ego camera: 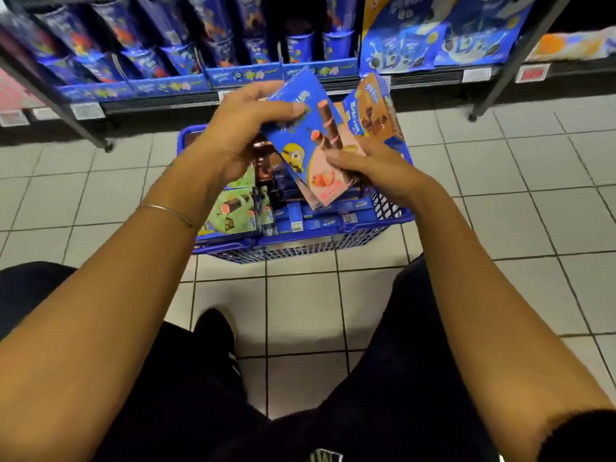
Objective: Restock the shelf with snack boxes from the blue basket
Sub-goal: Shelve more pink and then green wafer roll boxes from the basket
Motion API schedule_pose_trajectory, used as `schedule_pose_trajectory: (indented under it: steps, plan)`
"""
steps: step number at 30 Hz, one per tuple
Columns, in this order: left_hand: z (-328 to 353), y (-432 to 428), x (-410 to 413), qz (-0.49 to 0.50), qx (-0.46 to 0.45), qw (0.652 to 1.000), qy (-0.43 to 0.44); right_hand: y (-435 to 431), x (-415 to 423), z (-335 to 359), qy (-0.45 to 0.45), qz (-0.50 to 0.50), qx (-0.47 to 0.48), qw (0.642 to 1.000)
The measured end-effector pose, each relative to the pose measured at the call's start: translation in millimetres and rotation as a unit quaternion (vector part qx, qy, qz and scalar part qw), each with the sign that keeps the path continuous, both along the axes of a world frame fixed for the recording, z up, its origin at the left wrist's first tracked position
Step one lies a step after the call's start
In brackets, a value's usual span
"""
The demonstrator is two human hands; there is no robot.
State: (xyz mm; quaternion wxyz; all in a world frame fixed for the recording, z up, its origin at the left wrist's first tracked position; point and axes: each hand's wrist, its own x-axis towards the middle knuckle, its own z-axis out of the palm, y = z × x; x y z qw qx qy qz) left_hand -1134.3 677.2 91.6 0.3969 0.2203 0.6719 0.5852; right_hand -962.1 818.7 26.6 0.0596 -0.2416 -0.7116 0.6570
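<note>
A blue and pink strawberry snack box (308,141) is held tilted above the blue basket (300,243). My left hand (246,128) grips its upper left edge, thumb on the front. My right hand (366,170) holds its lower right side together with other boxes fanned behind it, among them a brown chocolate box (371,106). The basket stands on the tiled floor and holds several more boxes, green ones at the left and blue ones on edge. The shelf (206,85) beyond it carries rows of the same blue boxes.
Large blue cookie packs (443,35) fill the shelf at the right. Black shelf posts (56,95) slant down to the floor at the left and at the right (506,61). My knees and a black shoe (216,331) are below the basket.
</note>
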Motion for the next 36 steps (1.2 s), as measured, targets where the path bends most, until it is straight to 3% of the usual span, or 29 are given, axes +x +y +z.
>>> schedule_pose_trajectory:
  steps: [3,5,8,11,14,18,19,23,26,30,33,36]
  plan:
    - [6,-27,19,0.024,0.106,0.990,-0.088,-31,-8,13,0.085,-0.064,-0.073,0.992]
    - [-3,-40,42,0.039,0.098,0.991,-0.077,-57,-12,22,0.102,-0.073,-0.072,0.990]
    - [-21,-65,67,0.090,0.126,0.983,-0.101,-75,-5,31,0.098,-0.006,-0.061,0.993]
    - [-30,-85,63,0.142,0.120,0.971,-0.153,-56,-11,22,0.019,-0.011,-0.096,0.995]
    - [-44,-99,55,0.199,0.067,0.965,-0.155,-38,-52,-24,-0.162,-0.062,-0.004,0.985]
    - [-60,-108,61,0.232,0.013,0.958,-0.166,-49,-99,-97,-0.362,0.127,0.201,0.901]
    - [-63,-109,63,0.235,0.006,0.956,-0.175,-53,-104,-110,-0.387,0.152,0.217,0.883]
    - [-65,-114,64,0.235,0.002,0.955,-0.179,-59,-108,-128,-0.407,0.161,0.234,0.868]
    - [-60,-117,57,0.229,-0.019,0.960,-0.161,-57,-101,-107,-0.376,0.127,0.288,0.872]
    - [-58,-113,44,0.236,-0.041,0.960,-0.147,-41,-70,-49,-0.272,0.021,0.286,0.919]
    - [-61,-107,40,0.241,-0.052,0.960,-0.135,-43,-20,-16,-0.084,-0.128,0.265,0.952]
    - [-64,-96,40,0.241,-0.057,0.959,-0.141,-73,22,3,0.111,-0.212,0.294,0.925]
